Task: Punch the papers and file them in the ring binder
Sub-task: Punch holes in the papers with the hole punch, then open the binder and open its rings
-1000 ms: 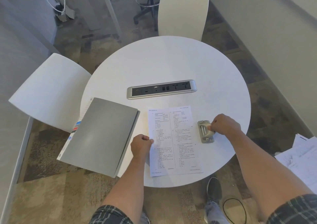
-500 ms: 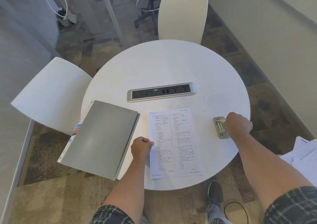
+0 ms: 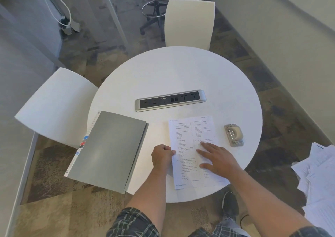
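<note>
A printed sheet of paper point(image 3: 188, 138) lies on the round white table point(image 3: 181, 73) near its front edge. My left hand point(image 3: 162, 155) is closed on the sheet's left edge. My right hand point(image 3: 217, 157) rests flat on the lower right of the sheet, fingers spread. A beige and metal hole punch point(image 3: 233, 134) sits alone to the right of the paper, a short way from my right hand. The closed grey ring binder point(image 3: 108, 149) lies at the left, overhanging the table's edge, with tabbed pages showing at its left side.
A silver power socket strip point(image 3: 170, 100) is set into the table's middle. White chairs stand at the left point(image 3: 54, 106) and at the back point(image 3: 190, 22). A heap of loose papers point(image 3: 319, 178) lies on the floor at the right. My shoe point(image 3: 230, 204) shows under the table.
My right hand pushed the hole punch to the right, let go of it, and came back to lie flat on the sheet. My left hand stayed on the paper's left edge.
</note>
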The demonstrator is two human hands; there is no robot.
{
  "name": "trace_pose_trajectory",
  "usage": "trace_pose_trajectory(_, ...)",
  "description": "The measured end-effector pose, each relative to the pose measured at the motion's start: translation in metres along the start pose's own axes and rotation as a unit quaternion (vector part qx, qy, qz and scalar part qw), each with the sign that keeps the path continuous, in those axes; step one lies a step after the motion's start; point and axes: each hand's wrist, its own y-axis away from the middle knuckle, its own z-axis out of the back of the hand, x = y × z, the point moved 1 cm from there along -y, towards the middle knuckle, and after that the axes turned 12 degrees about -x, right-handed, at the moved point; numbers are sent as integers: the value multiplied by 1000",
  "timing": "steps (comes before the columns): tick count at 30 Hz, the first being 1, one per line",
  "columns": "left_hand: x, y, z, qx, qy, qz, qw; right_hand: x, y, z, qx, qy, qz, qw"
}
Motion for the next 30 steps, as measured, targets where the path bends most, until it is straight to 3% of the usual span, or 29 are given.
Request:
trace_pose_trajectory(16,-19,2,-11,67,-5,-104,992,-17,-3,18,-28,-6,-105,994)
trace_pose_trajectory(22,-4,-6,21,-5,-55,-137,989,12,-24,23,-75,106,-148,980)
trace_pose_trajectory(25,2,-13,44,-68,-88,-175,978,44,-45,21,-107,76,-100,986)
trace_pose_trajectory(30,11,-39,90,-162,-187,-252,936,122,-77,9,-29,-21,58,998)
